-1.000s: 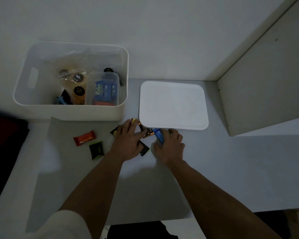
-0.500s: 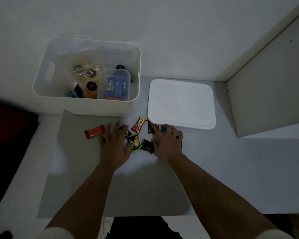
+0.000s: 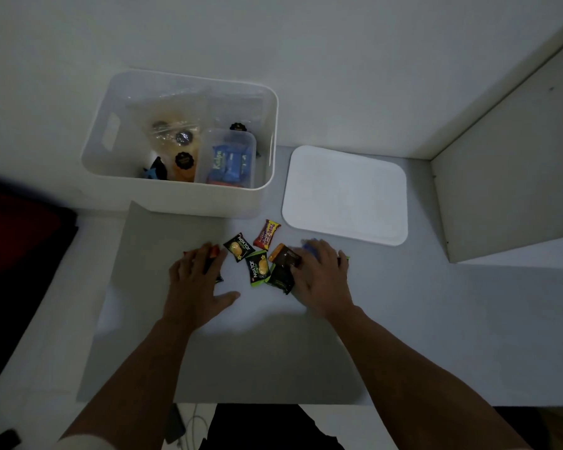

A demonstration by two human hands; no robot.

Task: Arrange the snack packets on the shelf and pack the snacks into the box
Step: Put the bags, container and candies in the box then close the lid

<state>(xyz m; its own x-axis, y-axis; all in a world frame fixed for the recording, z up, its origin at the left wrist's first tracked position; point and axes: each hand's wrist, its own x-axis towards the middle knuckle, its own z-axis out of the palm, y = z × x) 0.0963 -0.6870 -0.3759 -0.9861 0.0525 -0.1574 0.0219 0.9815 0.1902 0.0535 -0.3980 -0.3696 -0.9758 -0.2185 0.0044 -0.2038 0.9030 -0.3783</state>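
A person's two bare forearms reach in from the lower edge over a pale shelf surface, both hands palm down with fingers spread flat. Against the back wall stands an open white box, a clear tub of blue packets inside it at the right; its white lid lies flat just to the right. The left hand rests on a grey mat, straight fingers covering a red packet, gripping nothing. The right hand presses down likewise, a blurred blue packet at its fingertips and a brown packet at its thumb side. Between the hands lie two black-and-green Nextar packets and a dark packet, with a red-and-yellow packet just beyond them, nearer the box.
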